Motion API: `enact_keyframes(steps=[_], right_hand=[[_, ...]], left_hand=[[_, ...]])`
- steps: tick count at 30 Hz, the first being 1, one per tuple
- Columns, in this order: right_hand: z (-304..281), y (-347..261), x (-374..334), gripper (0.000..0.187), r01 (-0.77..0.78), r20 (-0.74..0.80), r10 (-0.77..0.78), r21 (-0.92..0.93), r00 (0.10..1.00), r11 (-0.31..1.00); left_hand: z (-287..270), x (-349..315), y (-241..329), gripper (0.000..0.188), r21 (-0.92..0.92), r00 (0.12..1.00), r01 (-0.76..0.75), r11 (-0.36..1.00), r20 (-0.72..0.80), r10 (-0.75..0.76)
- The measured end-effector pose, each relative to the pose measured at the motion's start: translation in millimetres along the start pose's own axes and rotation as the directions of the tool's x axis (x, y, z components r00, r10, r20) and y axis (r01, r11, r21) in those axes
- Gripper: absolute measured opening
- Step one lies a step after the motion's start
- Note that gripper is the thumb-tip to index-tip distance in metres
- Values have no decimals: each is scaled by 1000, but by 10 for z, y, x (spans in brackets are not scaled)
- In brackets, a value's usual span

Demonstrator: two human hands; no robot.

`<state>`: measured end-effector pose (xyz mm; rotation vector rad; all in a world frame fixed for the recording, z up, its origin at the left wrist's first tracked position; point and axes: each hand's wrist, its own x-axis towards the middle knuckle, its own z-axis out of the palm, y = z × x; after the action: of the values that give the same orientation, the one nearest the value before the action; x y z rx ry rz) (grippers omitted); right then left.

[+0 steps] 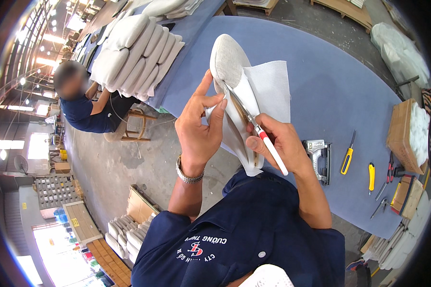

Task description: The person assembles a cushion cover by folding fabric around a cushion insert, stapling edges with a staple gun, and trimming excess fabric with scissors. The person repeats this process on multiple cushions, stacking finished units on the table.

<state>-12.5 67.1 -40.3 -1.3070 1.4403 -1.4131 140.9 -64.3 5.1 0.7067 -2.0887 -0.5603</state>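
My left hand [199, 122] pinches the edge of light grey fabric on a long padded panel [227, 57], thumb against fingertips. The panel stands tilted in front of me, with its rounded end pointing away. A loose fabric flap [271, 88] sticks out on its right side. In my right hand [285, 143] is a slim cutting tool [271, 150] with a metal blade and a white handle with a red band. Its blade lies along the fabric edge, pointing toward my left fingertips. I cannot tell whether it is a knife or scissors seen edge-on.
The blue-covered table [321, 86] holds a staple gun [317, 160], a yellow-handled screwdriver [348, 155], a yellow utility knife [371, 177] and an open cardboard box [407, 134]. Padded panels [136, 55] are stacked at the far left, beside a seated co-worker [91, 103].
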Motion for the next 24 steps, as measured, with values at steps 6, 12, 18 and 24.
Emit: enact_keyframes(steps=[6,12,18,24], right_hand=[[22,-26,18,55,4,-47,-5,-18,999,1000],[13,-56,35,44,-27,-64,24,-55,998,998],[24,-42,34,32,-83,-69,80,-50,994,995],[78,89,29,36,-21,-105,20,-6,994,1000]], left_hand=[[-12,28,-9,7,36,997,-73,997,31,72],[-18,4,-17,7,41,998,-57,998,31,56],[-19,15,-56,5,-67,999,-45,997,-4,45],[-21,42,-178,10,-194,995,-99,976,3,102]])
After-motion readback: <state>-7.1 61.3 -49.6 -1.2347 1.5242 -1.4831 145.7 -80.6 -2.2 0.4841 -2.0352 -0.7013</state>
